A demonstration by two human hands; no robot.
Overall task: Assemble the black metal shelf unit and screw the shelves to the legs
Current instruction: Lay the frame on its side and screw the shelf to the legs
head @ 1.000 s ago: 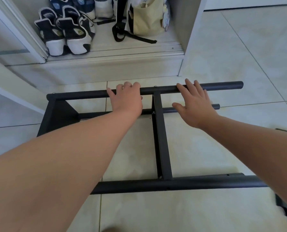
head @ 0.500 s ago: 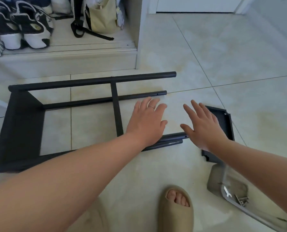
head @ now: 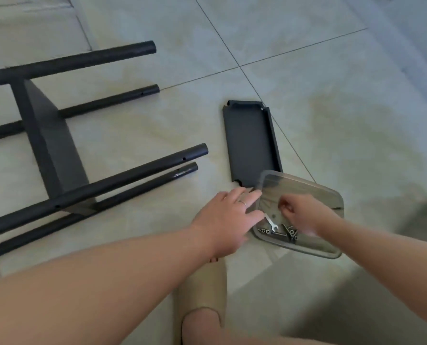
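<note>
The partly built black shelf frame [head: 50, 145] lies on its side on the tiled floor at the left, its four tube legs [head: 142, 168] pointing right. A loose black shelf panel [head: 249, 140] lies flat to the right of the leg ends. In front of it sits a clear plastic container [head: 307, 249] holding several screws [head: 291, 234] and a small silver wrench [head: 272, 224]. My left hand [head: 227, 217] rests with straight fingers against the container's left rim. My right hand [head: 302, 212] is inside the container with its fingers curled downward; whether it pinches anything is blurred.
My foot in a beige sandal [head: 202, 292] stands just below the hands, close to the container. Pale floor tiles [head: 332, 100] stretch to the right and beyond the loose panel. A raised step edge [head: 33, 26] runs along the top left.
Both hands left the frame's far leg and moved right and nearer to me, down to the screw container. The view swung right, so the shoes and bag are out of sight.
</note>
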